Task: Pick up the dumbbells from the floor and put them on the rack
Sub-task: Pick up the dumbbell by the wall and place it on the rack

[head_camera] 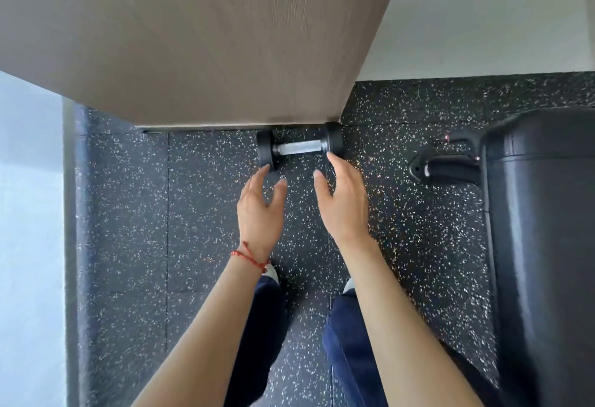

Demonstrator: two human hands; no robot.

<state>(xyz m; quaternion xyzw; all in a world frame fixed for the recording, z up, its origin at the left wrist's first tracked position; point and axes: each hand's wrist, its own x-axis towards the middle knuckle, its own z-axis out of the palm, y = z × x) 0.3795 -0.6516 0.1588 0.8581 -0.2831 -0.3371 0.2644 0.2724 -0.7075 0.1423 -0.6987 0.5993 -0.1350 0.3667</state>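
Head view: both arms stretched forward, left hand [259, 205] and right hand [346, 200] empty with fingers spread, just near of dumbbell [299, 148] lying on floor [199, 213] beside wooden panel [193, 36].

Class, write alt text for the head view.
Two open bare hands, left hand and right hand, reach down toward a black dumbbell lying on speckled rubber floor against a wooden panel.

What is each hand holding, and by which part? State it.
Nothing is held. The left hand and right hand are open, reaching toward the dumbbell lying on the floor.
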